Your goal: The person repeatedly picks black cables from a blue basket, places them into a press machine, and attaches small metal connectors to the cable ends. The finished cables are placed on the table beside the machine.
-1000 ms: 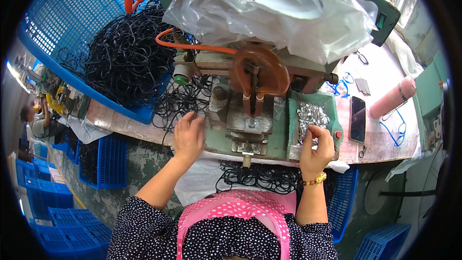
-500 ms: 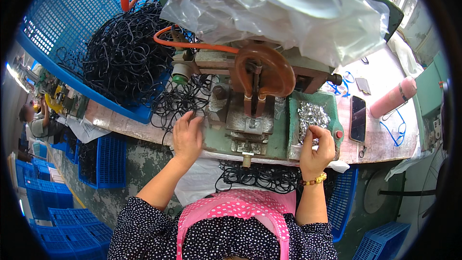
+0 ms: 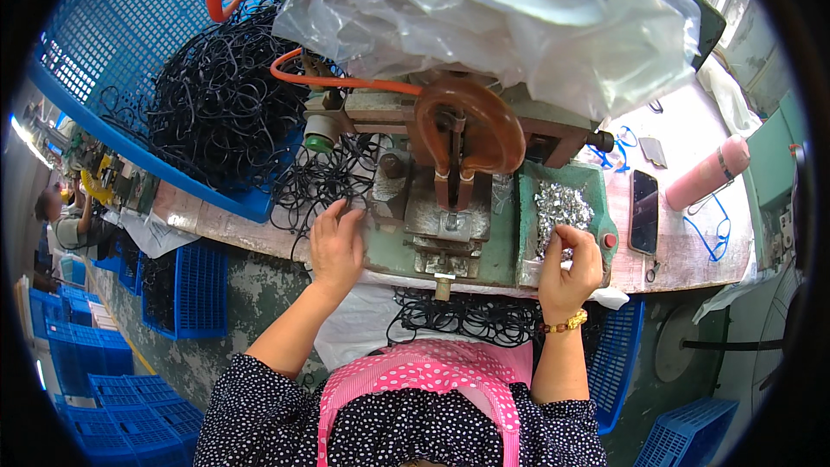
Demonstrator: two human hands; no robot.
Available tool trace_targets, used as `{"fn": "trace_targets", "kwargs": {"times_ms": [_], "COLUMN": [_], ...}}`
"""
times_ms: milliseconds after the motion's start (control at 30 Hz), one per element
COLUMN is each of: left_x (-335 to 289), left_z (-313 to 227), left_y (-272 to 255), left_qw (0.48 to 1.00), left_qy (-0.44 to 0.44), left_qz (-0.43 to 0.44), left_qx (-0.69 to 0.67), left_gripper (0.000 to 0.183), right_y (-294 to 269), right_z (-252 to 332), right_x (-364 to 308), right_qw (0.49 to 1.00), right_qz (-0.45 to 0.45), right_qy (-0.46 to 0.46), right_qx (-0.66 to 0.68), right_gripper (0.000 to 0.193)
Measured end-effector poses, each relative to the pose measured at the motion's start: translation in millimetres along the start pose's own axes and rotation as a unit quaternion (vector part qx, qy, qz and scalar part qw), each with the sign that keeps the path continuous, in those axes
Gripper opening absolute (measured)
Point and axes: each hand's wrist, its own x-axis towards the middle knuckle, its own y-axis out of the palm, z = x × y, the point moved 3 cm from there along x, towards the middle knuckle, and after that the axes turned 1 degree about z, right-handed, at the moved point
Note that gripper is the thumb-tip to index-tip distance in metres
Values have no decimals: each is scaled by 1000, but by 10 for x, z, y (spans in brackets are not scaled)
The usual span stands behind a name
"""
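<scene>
My left hand rests at the left edge of a green bench press, beside a tangle of black cord loops. Its fingers are slightly bent and apart, and no held object shows. My right hand is over the front of a green tray attached to the press's right side. Thumb and forefinger are pinched together at the small silvery metal pieces in that tray. Whatever lies between those fingertips is too small to make out. More black cords lie across my lap.
A big blue basket heaped with black cords stands at left. Clear plastic bags cover the press's top. On the right are a phone, a pink bottle, small scissors and a red button.
Both hands keep their places and poses. The plastic bags, orange hose and upper part of the press appear shifted slightly left in the view.
</scene>
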Motion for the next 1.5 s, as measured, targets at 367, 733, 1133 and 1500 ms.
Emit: {"fn": "trace_targets", "kwargs": {"times_ms": [367, 733, 1133, 1500], "left_x": [-12, -25, -32, 106], "left_z": [-4, -15, 4, 70], "left_y": [8, 17, 21, -151], "left_qw": [1000, 1000, 1000, 987], "left_qy": [-2, -9, -5, -33], "left_qz": [-11, -19, -18, 2], "left_qx": [5, 6, -1, -155], "left_gripper": [37, 41, 43, 25], "right_y": [3, 6, -15, -20], "right_z": [6, 11, 4, -15], "right_x": [3, 17, -16, -54], "right_qw": [1000, 1000, 1000, 1000], "right_qz": [3, -1, -7, -4], "right_qy": [-1, -7, -6, 20], "right_qx": [-1, -2, -3, 17], "right_gripper": [15, 16, 16, 18]}}
